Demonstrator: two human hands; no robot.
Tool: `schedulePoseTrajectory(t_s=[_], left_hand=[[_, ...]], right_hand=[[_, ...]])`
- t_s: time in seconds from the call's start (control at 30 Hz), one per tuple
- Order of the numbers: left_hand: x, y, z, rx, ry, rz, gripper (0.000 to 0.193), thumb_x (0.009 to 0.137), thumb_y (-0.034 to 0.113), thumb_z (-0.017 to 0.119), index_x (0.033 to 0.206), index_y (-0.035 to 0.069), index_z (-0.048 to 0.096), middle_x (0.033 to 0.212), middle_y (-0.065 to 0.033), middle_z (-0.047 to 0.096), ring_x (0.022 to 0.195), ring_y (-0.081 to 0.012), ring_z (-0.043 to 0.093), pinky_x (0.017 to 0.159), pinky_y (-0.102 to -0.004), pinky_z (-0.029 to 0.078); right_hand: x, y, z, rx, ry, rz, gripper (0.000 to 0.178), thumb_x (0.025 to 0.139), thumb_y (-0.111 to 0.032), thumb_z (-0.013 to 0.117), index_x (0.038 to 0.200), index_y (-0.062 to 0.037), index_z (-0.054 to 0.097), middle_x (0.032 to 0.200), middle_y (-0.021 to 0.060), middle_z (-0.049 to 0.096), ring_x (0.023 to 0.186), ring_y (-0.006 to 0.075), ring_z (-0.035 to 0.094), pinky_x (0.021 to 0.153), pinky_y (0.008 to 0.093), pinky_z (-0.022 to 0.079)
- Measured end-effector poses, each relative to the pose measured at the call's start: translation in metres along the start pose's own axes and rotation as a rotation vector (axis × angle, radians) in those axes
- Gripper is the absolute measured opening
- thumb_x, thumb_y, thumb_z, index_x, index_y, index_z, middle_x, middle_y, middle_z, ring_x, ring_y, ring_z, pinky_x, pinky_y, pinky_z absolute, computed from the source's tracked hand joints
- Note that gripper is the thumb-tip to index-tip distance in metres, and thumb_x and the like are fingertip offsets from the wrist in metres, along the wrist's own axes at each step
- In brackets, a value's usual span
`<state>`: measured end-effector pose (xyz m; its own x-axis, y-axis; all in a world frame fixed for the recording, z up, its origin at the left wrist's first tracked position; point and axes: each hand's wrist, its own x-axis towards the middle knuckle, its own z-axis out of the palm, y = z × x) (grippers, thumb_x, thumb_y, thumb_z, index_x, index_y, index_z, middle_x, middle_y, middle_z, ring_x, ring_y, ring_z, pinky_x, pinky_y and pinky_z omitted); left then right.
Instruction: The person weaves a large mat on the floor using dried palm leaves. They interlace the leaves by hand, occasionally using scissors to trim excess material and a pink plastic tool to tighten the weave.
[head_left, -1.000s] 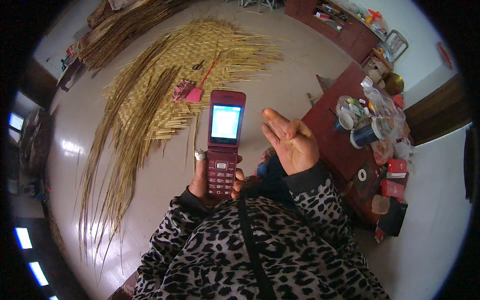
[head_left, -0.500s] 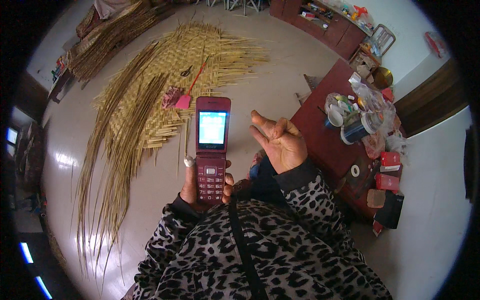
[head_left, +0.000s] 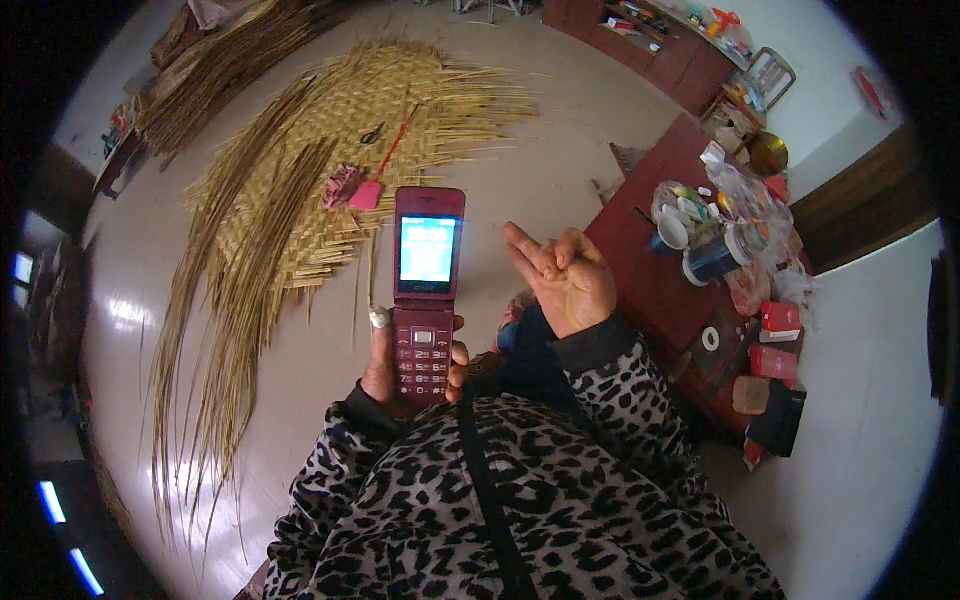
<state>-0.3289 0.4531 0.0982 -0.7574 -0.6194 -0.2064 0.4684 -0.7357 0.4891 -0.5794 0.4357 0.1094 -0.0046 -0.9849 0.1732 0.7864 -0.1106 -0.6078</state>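
A dark red flip phone [head_left: 426, 335] stands unfolded in my left hand [head_left: 379, 365], its screen lit bluish-white and its keypad toward me. The thumb, with a whitish wrap at its tip, lies along the phone's left edge, and fingertips curl round the right edge. Raised to the right of the phone, apart from it, my right hand [head_left: 572, 285] holds nothing. Some of its fingers stretch out to the upper left while others bend toward the palm. Both sleeves are leopard-patterned with dark cuffs.
Beyond the phone a partly woven straw mat [head_left: 300, 200] lies on the floor, with loose stalks, scissors [head_left: 372, 134] and a pink fly swatter [head_left: 366, 194] on it. At right a dark red table [head_left: 640, 235] bears a jar [head_left: 718, 256], plastic bags and red boxes [head_left: 775, 362].
The outstretched fingers of my right hand have drawn closer together and the bent ones have shifted. The phone stays in my left hand, almost unmoved.
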Motion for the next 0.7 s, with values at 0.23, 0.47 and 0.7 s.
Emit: schedulePoseTrajectory(t_s=[0.23,0.47,0.7], left_hand=[[-0.001,0.0,0.0,0.029,0.005,0.015,0.092,0.082,0.08,0.028,0.13,0.004,0.045,0.095,-0.0137,0.066,0.074,-0.0218,0.064,0.062,-0.0359,0.055],[-0.001,-0.001,-0.003,-0.068,-0.007,-0.018,0.093,0.08,0.082,0.03,0.131,0.005,0.045,0.097,-0.0136,0.064,0.077,-0.0232,0.062,0.063,-0.0375,0.053],[0.0,-0.004,-0.003,-0.042,0.041,0.001,0.093,0.08,0.082,0.031,0.13,0.005,0.045,0.095,-0.0137,0.064,0.073,-0.0239,0.062,0.059,-0.0372,0.052]], right_hand=[[0.0,-0.002,-0.001,-0.007,-0.004,0.001,0.012,0.081,-0.008,0.061,0.074,-0.0115,0.052,0.064,0.0021,0.053,0.131,0.035,0.042,0.114,0.0525,0.016],[-0.001,-0.003,-0.006,0.009,-0.016,-0.037,0.01,0.079,-0.006,0.059,0.074,-0.0114,0.052,0.065,0.0016,0.053,0.105,0.0274,0.059,0.111,0.0554,0.023],[-0.002,-0.006,-0.015,0.104,0.017,0.025,0.009,0.08,-0.006,0.058,0.076,-0.0115,0.052,0.064,-0.0002,0.052,0.069,0.0169,0.058,0.105,0.0592,0.033]])
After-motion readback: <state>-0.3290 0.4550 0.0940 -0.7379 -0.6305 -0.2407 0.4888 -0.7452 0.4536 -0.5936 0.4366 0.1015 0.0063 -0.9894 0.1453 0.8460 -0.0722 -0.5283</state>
